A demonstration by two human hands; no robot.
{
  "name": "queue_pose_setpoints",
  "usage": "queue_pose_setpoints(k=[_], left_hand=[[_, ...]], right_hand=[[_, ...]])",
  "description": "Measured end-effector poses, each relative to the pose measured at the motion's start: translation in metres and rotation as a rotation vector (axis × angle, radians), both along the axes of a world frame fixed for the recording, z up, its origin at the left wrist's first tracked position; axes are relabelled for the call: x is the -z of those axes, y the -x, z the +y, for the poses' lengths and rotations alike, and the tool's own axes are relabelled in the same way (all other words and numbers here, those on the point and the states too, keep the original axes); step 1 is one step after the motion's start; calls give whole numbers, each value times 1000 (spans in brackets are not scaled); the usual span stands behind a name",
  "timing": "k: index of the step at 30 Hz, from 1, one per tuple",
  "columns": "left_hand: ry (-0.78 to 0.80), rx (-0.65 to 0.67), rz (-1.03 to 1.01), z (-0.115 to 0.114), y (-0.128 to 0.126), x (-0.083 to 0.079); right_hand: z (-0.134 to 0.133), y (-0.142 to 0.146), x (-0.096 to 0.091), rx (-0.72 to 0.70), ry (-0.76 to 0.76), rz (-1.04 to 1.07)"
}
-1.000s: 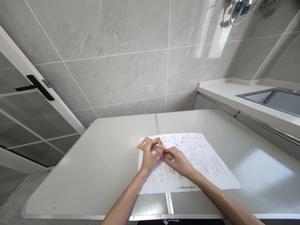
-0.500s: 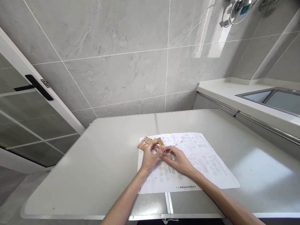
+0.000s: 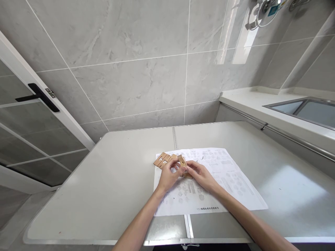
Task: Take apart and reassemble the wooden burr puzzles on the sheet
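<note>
- Open tabletop (image 3: 104,184) stretches left of the left hand (image 3: 167,177), leaving a wide lane from near edge to far.
- Flat wooden pieces (image 3: 159,159) crowd the space just beyond that hand, blocking a low pass forward.
- A wooden block (image 3: 182,160) in the left hand's fingertips fills the gap toward the right hand (image 3: 204,177); a smaller piece (image 3: 187,176) sits beneath.
- Right of the hands, the flat paper sheet (image 3: 235,190) offers low passage.
- A tiled wall (image 3: 141,87) rises behind the far edge; a counter (image 3: 240,93) and metal rail (image 3: 243,116) border the right.
</note>
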State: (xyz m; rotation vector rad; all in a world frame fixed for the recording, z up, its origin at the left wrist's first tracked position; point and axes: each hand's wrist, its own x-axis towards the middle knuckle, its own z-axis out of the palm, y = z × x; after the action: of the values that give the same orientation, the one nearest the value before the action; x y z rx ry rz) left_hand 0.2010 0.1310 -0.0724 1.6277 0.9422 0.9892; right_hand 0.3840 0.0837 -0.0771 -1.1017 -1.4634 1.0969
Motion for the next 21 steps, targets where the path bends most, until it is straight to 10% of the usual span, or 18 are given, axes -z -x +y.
queue_pose_setpoints(k=[21], left_hand=[[3, 36, -35, 1, 2, 0]], right_hand=[[-1, -3, 1, -78, 87, 119]])
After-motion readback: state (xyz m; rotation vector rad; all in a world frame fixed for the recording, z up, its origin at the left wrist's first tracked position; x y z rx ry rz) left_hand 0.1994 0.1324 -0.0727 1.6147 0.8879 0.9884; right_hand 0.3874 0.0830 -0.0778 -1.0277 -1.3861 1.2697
